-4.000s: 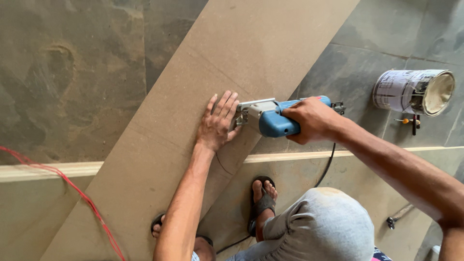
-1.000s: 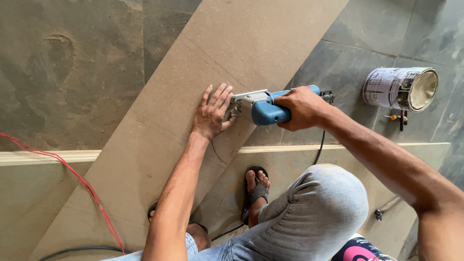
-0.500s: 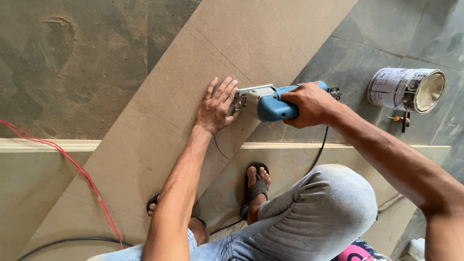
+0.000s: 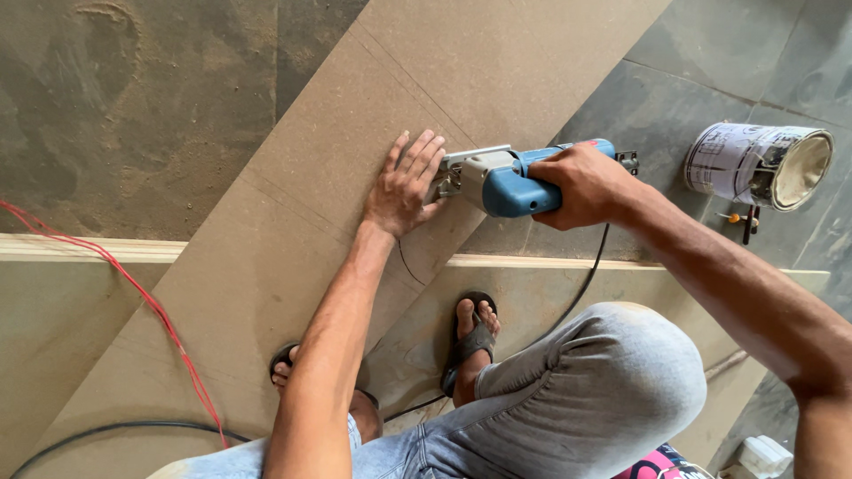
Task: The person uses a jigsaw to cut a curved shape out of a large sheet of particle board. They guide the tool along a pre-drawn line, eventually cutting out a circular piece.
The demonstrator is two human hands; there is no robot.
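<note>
view: single head camera | faces: steeply down past the person's own knees to the floor (image 4: 133, 115) | range: close, arm's reach above the board (image 4: 293, 222) | shared views: none

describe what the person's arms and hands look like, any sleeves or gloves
Both arms are bare along all that shows, with no sleeves in view. The left hand and the right hand wear no gloves, and no rings, watch or wristband can be seen. The forearms are lean. Lower down the person wears light grey trousers and dark open sandals.
</note>
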